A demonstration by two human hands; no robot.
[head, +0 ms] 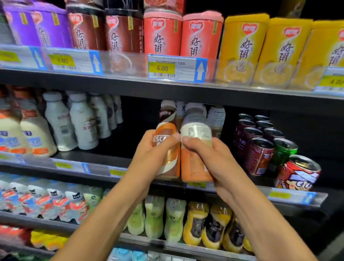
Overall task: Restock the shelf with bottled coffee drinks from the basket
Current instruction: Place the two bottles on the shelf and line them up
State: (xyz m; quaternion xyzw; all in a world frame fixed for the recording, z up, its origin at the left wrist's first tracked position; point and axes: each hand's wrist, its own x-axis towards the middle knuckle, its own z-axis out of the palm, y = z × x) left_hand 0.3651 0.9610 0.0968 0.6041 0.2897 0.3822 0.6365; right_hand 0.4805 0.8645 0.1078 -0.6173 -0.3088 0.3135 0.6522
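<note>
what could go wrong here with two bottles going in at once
1. The brown bottle in the left hand and the pale bottle in the right hand are held close together; one may slip.
2. Pushed in, they could topple the bottles behind.
3. The red can sits at the shelf's front edge; a bump might knock it off.

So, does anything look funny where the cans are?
Yes. One green can stands among the dark red cans on the middle shelf, so it looks put in the wrong spot.
</note>
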